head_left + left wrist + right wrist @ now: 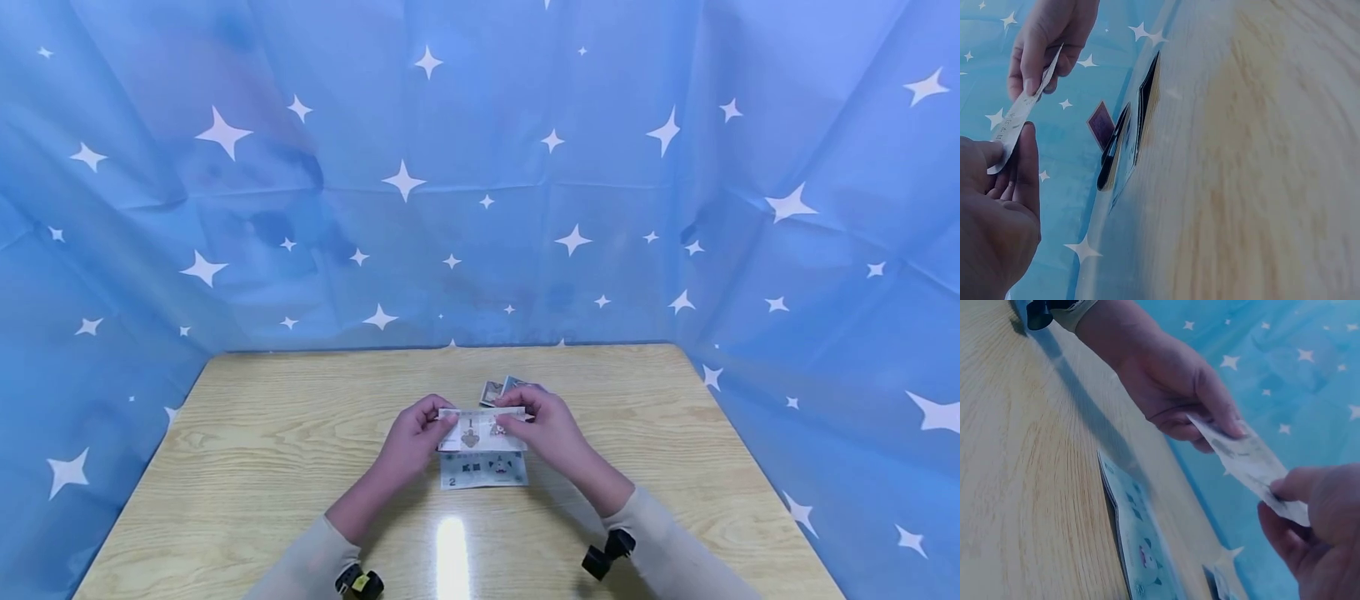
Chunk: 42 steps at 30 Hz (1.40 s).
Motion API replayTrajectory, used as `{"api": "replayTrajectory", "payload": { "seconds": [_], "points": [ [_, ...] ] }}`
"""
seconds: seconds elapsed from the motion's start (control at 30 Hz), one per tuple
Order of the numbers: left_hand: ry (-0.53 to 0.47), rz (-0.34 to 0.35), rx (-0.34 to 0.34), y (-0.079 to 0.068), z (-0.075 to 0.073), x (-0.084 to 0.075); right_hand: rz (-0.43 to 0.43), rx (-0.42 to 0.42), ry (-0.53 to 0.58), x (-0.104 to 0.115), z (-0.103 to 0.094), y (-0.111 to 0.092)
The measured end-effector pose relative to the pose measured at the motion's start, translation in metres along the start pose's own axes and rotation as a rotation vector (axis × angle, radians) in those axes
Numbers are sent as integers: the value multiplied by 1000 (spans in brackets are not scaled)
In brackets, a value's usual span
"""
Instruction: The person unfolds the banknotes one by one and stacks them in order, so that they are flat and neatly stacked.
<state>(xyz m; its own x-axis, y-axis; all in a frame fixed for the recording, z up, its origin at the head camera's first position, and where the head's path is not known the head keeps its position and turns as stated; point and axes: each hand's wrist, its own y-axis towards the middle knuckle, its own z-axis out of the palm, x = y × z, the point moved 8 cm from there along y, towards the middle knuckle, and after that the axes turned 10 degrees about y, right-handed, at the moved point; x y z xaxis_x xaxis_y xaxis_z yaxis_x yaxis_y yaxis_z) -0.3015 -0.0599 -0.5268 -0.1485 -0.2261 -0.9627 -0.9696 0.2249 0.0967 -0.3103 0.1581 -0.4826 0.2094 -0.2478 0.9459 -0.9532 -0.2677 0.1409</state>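
Note:
A pale banknote-like slip [471, 427] printed with a 1 is held up between both hands. My left hand [420, 429] pinches its left end between thumb and fingers, and my right hand [549, 425] pinches the right end the same way. From the right wrist side, the slip [1249, 461] slants from one hand to the other, above the table. Below it lies a pale green slip [483, 480] marked 2, its upper part covered in the head view. The right wrist view shows this green slip [1141, 540] on top of a thin stack.
Just behind the hands, two small dark-bordered pieces [491, 393] lie on the wooden table [300, 417], partly hidden by the right hand. A blue curtain [480, 125] with white stars hangs around the table's back and sides. Each wrist bears a black device [611, 554].

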Motion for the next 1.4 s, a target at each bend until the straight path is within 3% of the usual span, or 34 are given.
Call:
{"api": "replayTrajectory", "payload": {
  "seconds": [0.37, 0.67, 0.77, 1.13, 1.4],
  "points": [
    [80, -60, 52, -9, -4, 9, 73, 18, -4, -21, -5, -13],
    [374, 21, 171, -15, 2, 9, 2, 86, -98, -28, 1, -21],
    [425, 26, 191, -15, 4, 12, 11, 98, -121, -32, 3, -22],
    [558, 41, 205, -11, 9, 13, 45, 142, -182, -46, 6, -24],
    [654, 55, 206, -9, 12, 13, 16, 156, -255, -49, 8, -22]
  ]
}}
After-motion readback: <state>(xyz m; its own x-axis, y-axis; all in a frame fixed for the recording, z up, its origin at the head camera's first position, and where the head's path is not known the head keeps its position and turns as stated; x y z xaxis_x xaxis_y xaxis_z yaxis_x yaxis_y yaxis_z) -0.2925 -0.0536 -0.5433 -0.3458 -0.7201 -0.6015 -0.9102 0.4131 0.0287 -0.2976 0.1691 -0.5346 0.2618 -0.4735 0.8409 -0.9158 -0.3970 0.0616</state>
